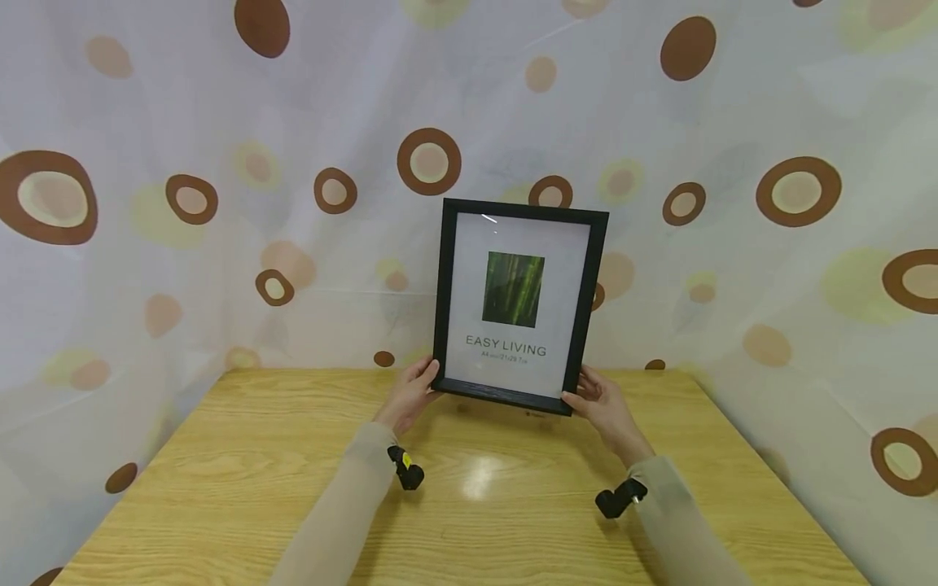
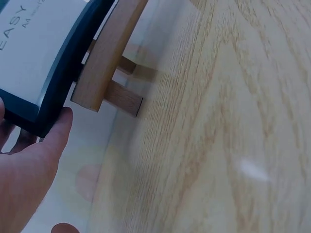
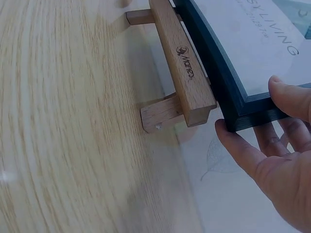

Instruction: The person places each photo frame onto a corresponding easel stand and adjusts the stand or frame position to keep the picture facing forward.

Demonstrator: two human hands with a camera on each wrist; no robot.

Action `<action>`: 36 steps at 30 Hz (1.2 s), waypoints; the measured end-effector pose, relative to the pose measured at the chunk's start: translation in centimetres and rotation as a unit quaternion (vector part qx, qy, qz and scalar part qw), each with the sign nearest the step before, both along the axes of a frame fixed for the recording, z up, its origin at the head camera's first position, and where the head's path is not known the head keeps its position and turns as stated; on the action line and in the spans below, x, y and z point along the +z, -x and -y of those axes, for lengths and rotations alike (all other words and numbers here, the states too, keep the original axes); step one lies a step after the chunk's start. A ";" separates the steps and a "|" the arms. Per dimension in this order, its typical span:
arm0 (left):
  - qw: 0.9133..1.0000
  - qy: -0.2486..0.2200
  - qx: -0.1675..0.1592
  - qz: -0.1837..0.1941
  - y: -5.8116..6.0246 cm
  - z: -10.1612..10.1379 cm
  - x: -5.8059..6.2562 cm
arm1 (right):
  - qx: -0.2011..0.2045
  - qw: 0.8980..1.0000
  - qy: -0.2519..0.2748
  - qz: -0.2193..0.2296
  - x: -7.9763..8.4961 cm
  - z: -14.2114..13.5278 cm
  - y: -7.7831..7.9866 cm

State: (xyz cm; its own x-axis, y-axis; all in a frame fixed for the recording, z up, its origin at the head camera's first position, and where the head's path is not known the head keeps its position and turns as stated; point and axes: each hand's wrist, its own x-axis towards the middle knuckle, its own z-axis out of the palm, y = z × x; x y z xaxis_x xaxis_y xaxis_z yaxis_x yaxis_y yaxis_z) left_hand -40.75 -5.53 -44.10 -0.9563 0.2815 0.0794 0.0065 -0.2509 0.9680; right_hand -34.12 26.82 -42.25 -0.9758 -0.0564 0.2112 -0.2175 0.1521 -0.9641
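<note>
A black picture frame [image 1: 516,293] stands upright in both hands, its right side dipping lower in the head view. Behind its glass is a white sheet with a small green bamboo picture and the words EASY LIVING. My left hand [image 1: 412,395] grips the lower left corner, thumb at the front. At the lower right corner my right hand [image 1: 607,411] pinches the frame, with the thumb on its front and fingers behind and under. A small wooden easel [image 3: 184,68] stands on the table; its front bar runs right along the frame's bottom edge. The easel's upper part is hidden behind the frame.
The wood-grain table [image 1: 293,464] stretches under both forearms. Behind it and at both sides hangs a pale curtain [image 1: 352,98] with brown and yellow spots. Small black cameras [image 1: 407,470] are strapped to the wrists.
</note>
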 end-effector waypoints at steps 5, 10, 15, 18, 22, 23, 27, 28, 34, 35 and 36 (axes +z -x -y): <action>1.000 -0.013 0.005 -0.007 0.5 0.0 0.0 | 0.008 1.000 0.001 -0.014 -0.1 0.0 0.3; 1.000 0.003 -0.001 -0.012 0.9 0.0 -0.5 | 0.004 1.000 -0.002 -0.007 -0.2 -0.1 0.5; 1.000 0.017 0.004 -0.012 0.8 -0.2 -0.8 | 0.000 1.000 -0.007 0.011 -0.4 -0.2 0.5; 1.000 0.012 -0.008 -0.017 0.5 -0.2 -0.5 | -0.001 1.000 -0.011 0.011 -0.5 -0.3 0.4; 0.999 0.034 -0.029 -0.023 0.1 -0.3 -0.2 | 0.033 0.999 0.004 0.037 -0.8 -0.6 -0.2; 0.998 0.042 -0.033 -0.026 0.0 -0.4 -0.3 | 0.049 0.998 0.016 0.048 -1.1 -0.7 -0.2; 0.997 0.058 -0.036 -0.028 0.1 -0.7 -0.8 | 0.069 0.994 0.036 0.082 -2.0 -1.1 -0.3; 0.997 0.060 -0.039 -0.029 0.1 -0.7 -0.7 | 0.067 0.993 0.038 0.085 -2.1 -1.0 -0.3; 0.995 0.092 -0.026 -0.022 0.1 -0.8 -0.9 | 0.049 0.996 0.031 0.067 -2.0 -0.5 -0.4; 0.995 0.098 -0.022 -0.019 0.0 -0.8 -0.9 | 0.046 0.996 0.030 0.064 -1.9 -0.4 -0.4; 0.994 0.101 -0.020 -0.020 0.0 -0.8 -0.9 | 0.040 0.997 0.028 0.062 -1.9 -0.4 -0.4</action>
